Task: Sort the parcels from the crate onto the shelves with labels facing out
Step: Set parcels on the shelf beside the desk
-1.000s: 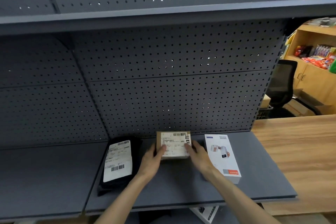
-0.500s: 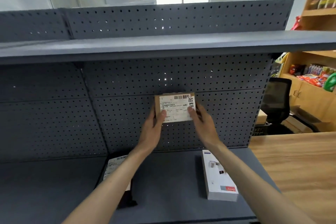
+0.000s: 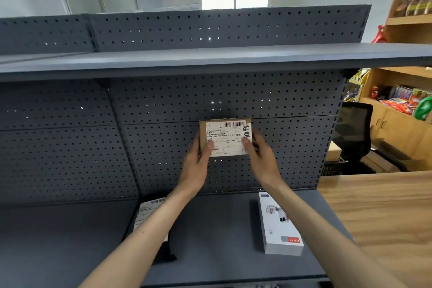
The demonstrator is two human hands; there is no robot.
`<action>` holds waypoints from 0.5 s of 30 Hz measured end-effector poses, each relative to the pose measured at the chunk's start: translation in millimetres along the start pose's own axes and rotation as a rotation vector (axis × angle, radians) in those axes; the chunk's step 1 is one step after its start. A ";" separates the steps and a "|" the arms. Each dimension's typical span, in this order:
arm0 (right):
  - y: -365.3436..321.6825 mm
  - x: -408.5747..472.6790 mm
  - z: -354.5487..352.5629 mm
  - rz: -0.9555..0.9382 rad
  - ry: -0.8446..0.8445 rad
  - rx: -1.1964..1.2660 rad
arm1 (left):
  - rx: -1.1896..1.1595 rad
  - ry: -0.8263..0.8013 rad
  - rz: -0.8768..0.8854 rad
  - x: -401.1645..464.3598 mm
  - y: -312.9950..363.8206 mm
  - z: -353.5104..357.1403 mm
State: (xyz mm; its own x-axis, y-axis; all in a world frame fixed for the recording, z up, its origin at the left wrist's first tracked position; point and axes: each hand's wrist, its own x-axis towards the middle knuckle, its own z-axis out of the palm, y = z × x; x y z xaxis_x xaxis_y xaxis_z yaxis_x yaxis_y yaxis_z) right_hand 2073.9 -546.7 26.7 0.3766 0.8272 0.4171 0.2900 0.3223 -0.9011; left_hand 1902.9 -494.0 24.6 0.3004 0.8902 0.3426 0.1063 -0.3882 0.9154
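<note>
so I've got the small cardboard parcel [image 3: 225,138] up against the pegboard [image 3: 280,100], both hands' fingers [image 3: 209,143] pinching its side edges, looks light and stiff, easy to hold there

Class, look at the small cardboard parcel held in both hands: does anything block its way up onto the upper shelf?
Nothing visible does. The cardboard parcel, held by the left hand and right hand, is below the upper shelf, whose visible surface is bare; only its front edge must be cleared.
</note>
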 end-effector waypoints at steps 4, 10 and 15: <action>1.6 -1.3 4.4 0.003 0.004 -0.016 | -0.007 -0.001 -0.009 -1.6 -3.7 -4.2; 4.4 -10.6 3.1 0.023 0.033 -0.017 | -0.011 -0.018 -0.039 -4.2 -11.5 -1.8; 5.5 -25.0 -20.5 0.043 0.121 -0.046 | -0.038 -0.108 -0.052 -7.0 -5.2 23.8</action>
State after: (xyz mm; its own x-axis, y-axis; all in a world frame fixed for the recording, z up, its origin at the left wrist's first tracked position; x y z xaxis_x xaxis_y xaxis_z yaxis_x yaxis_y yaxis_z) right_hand 2084.0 -575.0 13.7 0.4925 0.7770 0.3920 0.3106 0.2638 -0.9132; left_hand 1922.8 -503.8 12.4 0.3959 0.8773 0.2712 0.0891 -0.3307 0.9395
